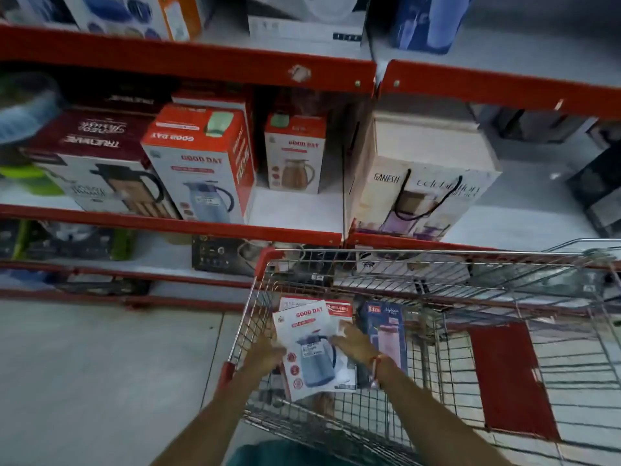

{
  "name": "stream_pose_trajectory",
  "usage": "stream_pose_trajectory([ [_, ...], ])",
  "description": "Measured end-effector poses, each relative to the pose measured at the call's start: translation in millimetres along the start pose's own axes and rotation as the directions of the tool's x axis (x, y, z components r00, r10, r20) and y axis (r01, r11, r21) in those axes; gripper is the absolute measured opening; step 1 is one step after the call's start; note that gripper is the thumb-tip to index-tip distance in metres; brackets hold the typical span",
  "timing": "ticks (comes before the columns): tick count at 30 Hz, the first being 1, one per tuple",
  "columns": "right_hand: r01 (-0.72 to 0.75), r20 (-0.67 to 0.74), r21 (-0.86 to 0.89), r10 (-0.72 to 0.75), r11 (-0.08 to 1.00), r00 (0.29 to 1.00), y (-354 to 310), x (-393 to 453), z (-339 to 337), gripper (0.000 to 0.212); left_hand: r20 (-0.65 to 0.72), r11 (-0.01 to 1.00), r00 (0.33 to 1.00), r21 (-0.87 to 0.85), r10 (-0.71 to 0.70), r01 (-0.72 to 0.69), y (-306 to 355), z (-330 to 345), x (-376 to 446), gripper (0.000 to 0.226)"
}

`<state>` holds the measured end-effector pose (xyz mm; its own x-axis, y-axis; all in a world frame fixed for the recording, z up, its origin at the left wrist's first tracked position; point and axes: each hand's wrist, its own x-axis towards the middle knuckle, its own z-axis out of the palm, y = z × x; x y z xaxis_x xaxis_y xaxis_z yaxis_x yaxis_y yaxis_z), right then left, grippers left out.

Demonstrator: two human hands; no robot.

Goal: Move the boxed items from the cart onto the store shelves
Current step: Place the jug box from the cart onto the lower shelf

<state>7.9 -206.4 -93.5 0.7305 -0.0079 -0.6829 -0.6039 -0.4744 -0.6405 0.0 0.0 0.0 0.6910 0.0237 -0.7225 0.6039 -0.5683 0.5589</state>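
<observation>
Head view. Jug box [311, 348]: white and red carton, lying tilted in the cart [437, 331] at its left end. Left hand [265, 356] and right hand [353, 341] clasp opposite long sides. Likely stiff card, moderate weight, contents possibly breakable; hold both sides. Shelf [295, 210] has room beside matching boxes.

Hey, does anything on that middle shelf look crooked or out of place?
Yes. The front Good Day box on the middle shelf leans sideways against the dark flask box, while the smaller Good Day box behind stands upright.
</observation>
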Motion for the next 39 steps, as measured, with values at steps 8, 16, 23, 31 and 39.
stream_pose_trajectory([
  [8, -0.106, 0.043, -0.01, 0.106, 0.994, 0.993, -27, -26, 12, 0.036, 0.126, 0.948, 0.99, -0.299, -0.069, 0.105, -45, 37, 35, 0.045],
  [16, 0.136, -0.091, 0.001, -0.136, 0.991, 0.987, -62, -81, -28, 0.034, -0.02, 0.958, 0.977, -0.195, 0.211, -0.211, -2, -19, -19, 0.068],
  [23, 0.255, -0.221, -0.032, -0.255, 0.966, 0.941, -76, -116, -26, 0.03, -0.103, 0.917, 0.925, -0.126, 0.367, -0.378, 16, -43, -45, 0.075],
  [31, 0.424, -0.515, -0.222, -0.475, 0.878, 0.714, -132, -98, -36, 0.023, -0.461, 0.796, 0.673, 0.139, 0.579, -0.589, 53, -60, -10, 0.038],
  [39, 0.435, -0.642, -0.344, -0.547, 0.832, 0.538, -211, -23, -53, 0.021, -0.588, 0.788, 0.572, 0.201, 0.572, -0.582, 143, -102, 48, 0.033],
])
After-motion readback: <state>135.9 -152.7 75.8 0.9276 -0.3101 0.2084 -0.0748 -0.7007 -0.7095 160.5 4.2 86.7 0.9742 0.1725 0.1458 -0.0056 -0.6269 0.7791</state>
